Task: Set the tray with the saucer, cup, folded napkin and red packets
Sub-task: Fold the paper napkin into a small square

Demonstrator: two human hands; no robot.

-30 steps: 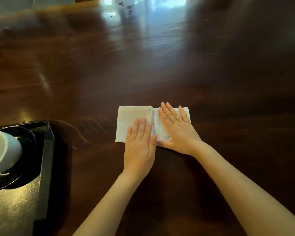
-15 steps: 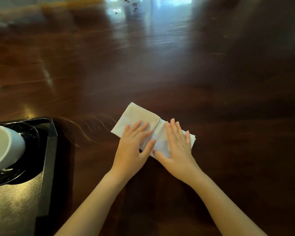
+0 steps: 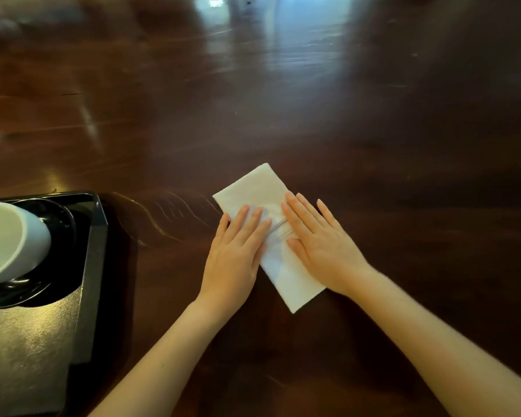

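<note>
**Napkin pressed flat under both hands**

Napkin (image 3: 253,188), white and folded into a long rectangle, lies on the dark wooden table (image 3: 373,145), towards its near edge. It sits at a slant: one short end points away and to the left, the other comes near and to the right. A small ridge of bunched folds crosses its middle, between the two hands.

Left hand (image 3: 235,254) lies palm down on the napkin's left side. Its fingers are straight and close together and grip nothing. The heel of that hand rests on the wood, off the cloth.

Right hand (image 3: 322,242) lies palm down on the right side, fingers straight and slightly spread, also gripping nothing. It covers much of the napkin's right edge. The two thumbs point towards each other but stay apart, with white cloth showing between them.

Tray (image 3: 94,251), black with a raised rim, stands at the table's left side, well apart from the napkin; the left edge of the view cuts it off. In the tray's far part sits a black saucer (image 3: 59,218), and a white cup (image 3: 12,239) rests on it, also partly out of view. Pale streaks of reflected light cross the wood between tray and napkin.
</note>
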